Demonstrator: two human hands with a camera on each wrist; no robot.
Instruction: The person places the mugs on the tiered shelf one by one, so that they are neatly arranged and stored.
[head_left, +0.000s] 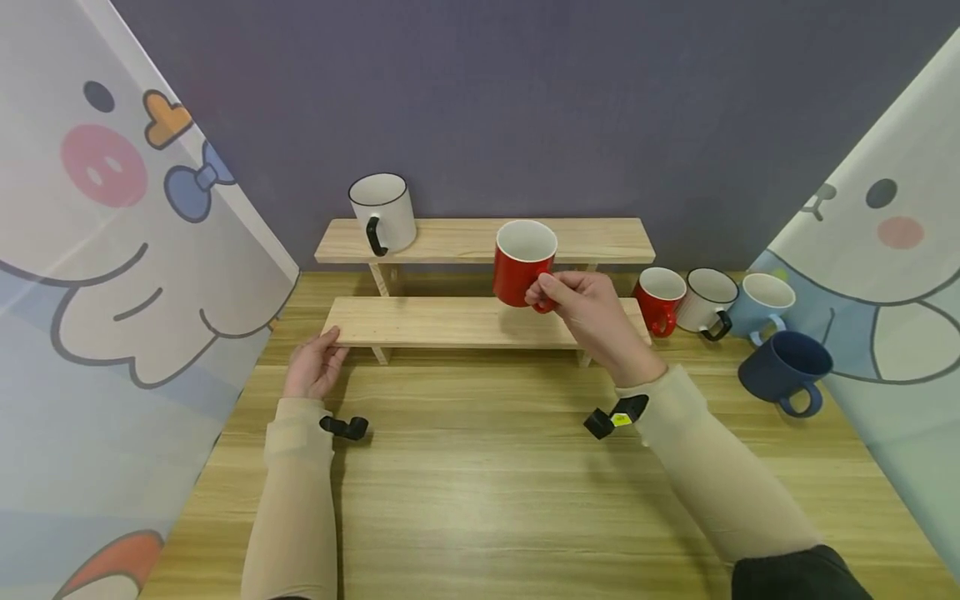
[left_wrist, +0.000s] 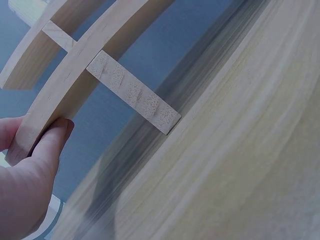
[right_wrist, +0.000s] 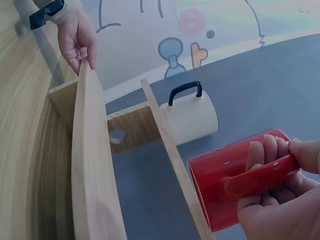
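Observation:
By its handle, my right hand (head_left: 592,317) holds a red mug (head_left: 517,279) with a white inside, upright in front of the upper board. The right wrist view shows the fingers curled through the red handle (right_wrist: 260,177). My left hand (head_left: 315,367) pinches the left end of the lower board (head_left: 450,323) of a two-tier wooden shelf, thumb and fingers on opposite faces of the board (left_wrist: 60,90). On the upper board (head_left: 457,240), at its left end, stands a white mug (head_left: 393,217) with a black rim and black handle.
Right of the shelf, a second red mug (head_left: 660,292), a white black-rimmed mug (head_left: 705,300) and a light blue mug (head_left: 761,304) stand in a row. A dark blue mug (head_left: 783,371) is nearer on the wooden table (head_left: 465,467). Cartoon-printed panels (head_left: 150,250) flank both sides.

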